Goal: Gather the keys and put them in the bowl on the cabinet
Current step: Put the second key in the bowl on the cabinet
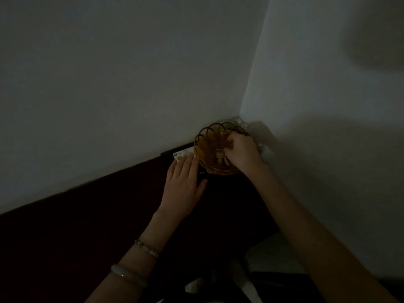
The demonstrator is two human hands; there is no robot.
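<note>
The picture is very dark, so I can tell only some things. Two pale walls [131, 73] meet in a corner, and under them I see the dark top of the cabinet [76, 232], which goes from the lower left up to that corner. The bowl [205, 147], amber and see-through with a rim of loops, stands on the cabinet right in the corner, close to both walls. My right hand [242, 153] reaches over the right side of the bowl and down into it, with the fingers curled; if they are closed on something or only bent, I cannot tell. Just under these fingers, at the bottom of the bowl, I see something small and pale, which I take for the keys [221, 157], but their shape is not clear in this light. My left hand [183, 184] lies flat on the cabinet, fingers spread and holding nothing, just left of the bowl. Its fingertips [189, 158] rest on the edge of a white card [182, 153], which lies against the wall and touches the left side of the bowl. On the left wrist are a pale bangle [127, 275] and a bead bracelet [146, 248].
</note>
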